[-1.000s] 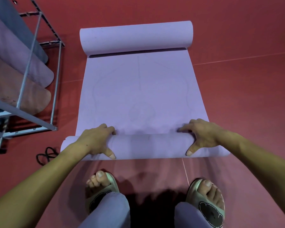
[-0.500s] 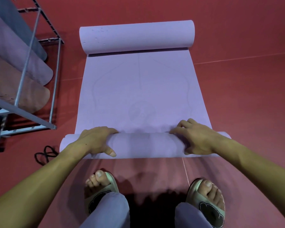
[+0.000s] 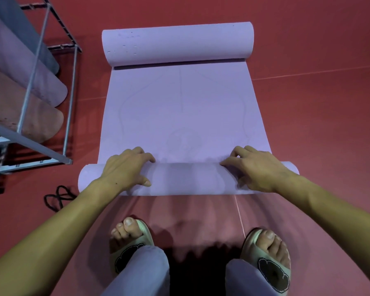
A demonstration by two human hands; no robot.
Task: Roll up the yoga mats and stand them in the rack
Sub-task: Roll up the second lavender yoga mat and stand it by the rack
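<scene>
red studio floor (image 3: 308,124): both the left hand (image 3: 124,169) and right hand (image 3: 254,169) curl over the near roll of a lilac yoga mat (image 3: 179,107) beside the rack (image 3: 51,82); even pressure should keep its edges aligned.

We see dim, warm, reddish light, even across the floor (image 3: 308,124). We note no glare. Under the person, between the 2 sandals (image 3: 271,261), a dark shadow pools, so we judge the light comes from above and behind. Soft shadows fan out on the floor just below the near roll of the mat (image 3: 179,116). The left hand (image 3: 124,167) and right hand (image 3: 256,167) read sharp. Wide-angle distortion bows the rack (image 3: 30,82) and stretches both forearms toward the lower corners. Faint lines printed on the mat barely show.
</scene>
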